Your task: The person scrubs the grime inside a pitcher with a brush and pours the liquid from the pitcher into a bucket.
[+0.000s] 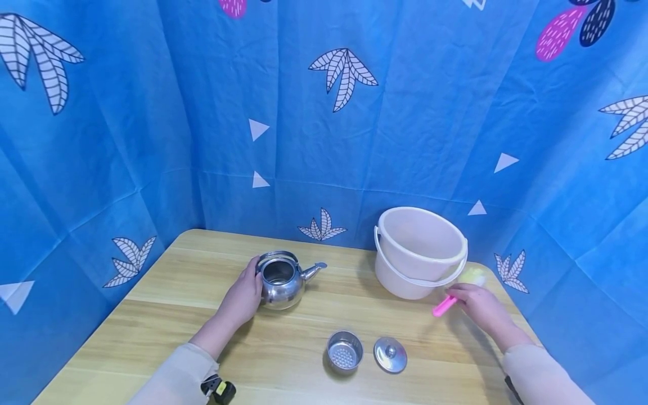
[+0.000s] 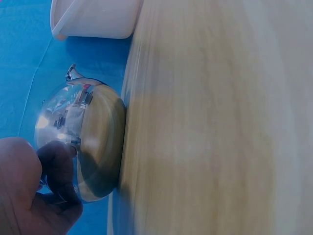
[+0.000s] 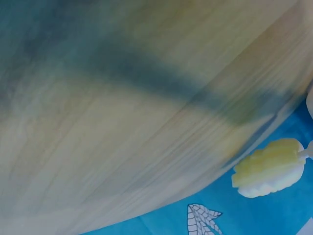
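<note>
A shiny steel kettle [image 1: 283, 293] stands lidless on the table, its spout toward the right. My left hand [image 1: 242, 297] grips its left side near the folded handle; in the left wrist view thumb and fingers [image 2: 58, 166] press against the polished body. My right hand [image 1: 480, 308] holds a sponge brush by its pink handle [image 1: 444, 306], beside the bucket. The brush's yellow-and-white sponge head [image 3: 269, 169] points away from me, raised over the table's right edge. Nearer me lie a perforated steel strainer cup [image 1: 345, 352] and a round knobbed lid [image 1: 390, 355].
A white bucket [image 1: 405, 284] with its handle hanging down in front stands at the back right of the wooden table [image 1: 167, 315]. Blue patterned curtains [image 1: 228, 112] enclose the table at the back and both sides.
</note>
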`<state>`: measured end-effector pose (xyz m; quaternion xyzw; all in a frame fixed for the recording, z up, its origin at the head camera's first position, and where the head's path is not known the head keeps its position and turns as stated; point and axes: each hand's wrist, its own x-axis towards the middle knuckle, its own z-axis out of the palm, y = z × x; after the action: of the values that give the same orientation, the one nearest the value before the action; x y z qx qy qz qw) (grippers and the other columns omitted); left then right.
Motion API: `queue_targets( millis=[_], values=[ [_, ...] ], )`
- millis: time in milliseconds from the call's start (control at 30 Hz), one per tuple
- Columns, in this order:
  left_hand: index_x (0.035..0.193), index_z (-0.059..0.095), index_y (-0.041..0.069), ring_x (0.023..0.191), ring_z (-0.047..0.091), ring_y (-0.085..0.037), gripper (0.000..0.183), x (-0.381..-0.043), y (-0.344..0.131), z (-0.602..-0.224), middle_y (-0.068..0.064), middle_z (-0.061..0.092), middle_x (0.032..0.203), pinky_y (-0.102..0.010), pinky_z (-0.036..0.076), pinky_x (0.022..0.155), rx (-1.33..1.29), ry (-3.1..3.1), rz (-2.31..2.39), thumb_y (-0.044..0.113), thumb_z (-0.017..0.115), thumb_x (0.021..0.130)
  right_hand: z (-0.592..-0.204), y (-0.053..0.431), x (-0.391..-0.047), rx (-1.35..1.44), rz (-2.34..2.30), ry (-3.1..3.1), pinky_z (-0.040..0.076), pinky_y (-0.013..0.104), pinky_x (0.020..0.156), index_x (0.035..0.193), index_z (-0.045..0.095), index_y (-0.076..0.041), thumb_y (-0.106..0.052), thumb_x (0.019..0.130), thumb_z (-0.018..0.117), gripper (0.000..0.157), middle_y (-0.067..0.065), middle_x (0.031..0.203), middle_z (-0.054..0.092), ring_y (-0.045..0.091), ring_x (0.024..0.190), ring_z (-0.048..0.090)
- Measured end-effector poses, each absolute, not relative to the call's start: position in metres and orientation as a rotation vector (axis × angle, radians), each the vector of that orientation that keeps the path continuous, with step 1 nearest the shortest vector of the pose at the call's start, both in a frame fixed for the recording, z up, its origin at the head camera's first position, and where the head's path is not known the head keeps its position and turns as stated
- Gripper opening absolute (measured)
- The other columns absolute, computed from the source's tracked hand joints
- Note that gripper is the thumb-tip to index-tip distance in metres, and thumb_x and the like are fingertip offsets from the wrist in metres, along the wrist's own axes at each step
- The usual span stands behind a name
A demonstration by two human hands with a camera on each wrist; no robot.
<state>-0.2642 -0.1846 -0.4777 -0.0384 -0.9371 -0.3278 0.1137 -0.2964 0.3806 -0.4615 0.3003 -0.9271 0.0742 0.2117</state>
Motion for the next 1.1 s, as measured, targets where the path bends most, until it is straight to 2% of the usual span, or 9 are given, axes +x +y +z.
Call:
queue_targets(
  millis=[233, 667, 967, 1100],
  values=[
    [0.156, 0.019, -0.005, 0.136, 0.041, -0.046, 0.054, -0.263, -0.184, -0.476, -0.032, 0.036, 0.152, -0.058, 0.037, 0.112, -0.113, -2.751, -0.974, 0.021, 0.031, 0.110, -0.465, 0.378, -0.293, 0.803, 0.296, -2.657, 0.054, 0.057, 0.089, 0.108, 0.077, -0.005, 0.010, 0.079, 0.073, 0.032, 0.015, 0.110, 0.073, 0.040, 0.103, 0.067],
    [0.156, 0.021, -0.003, 0.136, 0.042, -0.046, 0.053, -0.263, -0.185, -0.474, -0.031, 0.037, 0.152, -0.059, 0.037, 0.111, -0.122, -2.747, -0.981, 0.021, 0.032, 0.110, -0.479, 0.376, -0.291, 0.835, 0.182, -2.652, 0.056, 0.056, 0.087, 0.100, 0.078, -0.007, 0.003, 0.072, 0.083, 0.030, 0.014, 0.107, 0.073, 0.038, 0.100, 0.069],
    [0.156, 0.020, -0.004, 0.136, 0.042, -0.047, 0.053, -0.264, -0.186, -0.475, -0.032, 0.037, 0.151, -0.059, 0.037, 0.111, -0.132, -2.752, -0.984, 0.021, 0.032, 0.110, -0.483, 0.374, -0.286, 0.751, 0.269, -2.743, 0.054, 0.057, 0.090, 0.099, 0.079, -0.014, 0.003, 0.077, 0.078, 0.027, 0.011, 0.109, 0.073, 0.037, 0.103, 0.068],
    [0.156, 0.020, -0.003, 0.137, 0.041, -0.046, 0.053, -0.263, -0.186, -0.474, -0.031, 0.036, 0.152, -0.059, 0.036, 0.112, -0.123, -2.753, -0.997, 0.020, 0.032, 0.110, -0.484, 0.371, -0.287, 0.755, 0.228, -2.753, 0.056, 0.052, 0.088, 0.097, 0.078, -0.014, 0.002, 0.077, 0.078, 0.025, 0.007, 0.104, 0.074, 0.032, 0.099, 0.069]
  ],
)
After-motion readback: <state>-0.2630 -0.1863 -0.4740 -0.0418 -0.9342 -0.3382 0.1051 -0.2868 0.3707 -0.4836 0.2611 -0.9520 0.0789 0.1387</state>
